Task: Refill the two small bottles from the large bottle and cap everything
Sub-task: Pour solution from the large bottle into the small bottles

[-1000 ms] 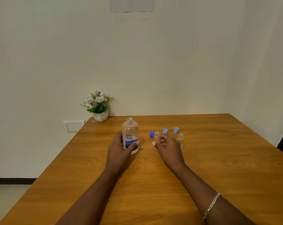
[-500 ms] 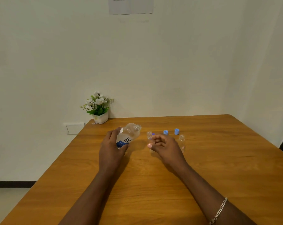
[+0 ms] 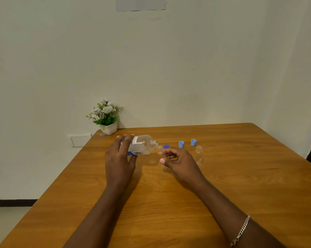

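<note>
Now the step in hand looks like the first pour. The left hand (image 3: 120, 158) grips the large clear plastic bottle with a blue label (image 3: 144, 144), fingers over and thumb under. It is tipped almost flat above the far middle of the tabletop (image 3: 240, 176), open neck pointing right. The right hand (image 3: 178, 160) pinches the first small clear bottle (image 3: 159, 150) upright. Its narrow mouth should sit directly under that neck, and a slow tilt would limit spilling.

A white pot of white flowers (image 3: 107, 120) sits at the far left corner, well apart. Behind the hands lie a dark blue cap (image 3: 166, 146), a light blue cap (image 3: 181, 144) and a second light blue cap (image 3: 193, 142). The second small clear bottle (image 3: 199, 155) stands just beside the right hand, easy to knock.
</note>
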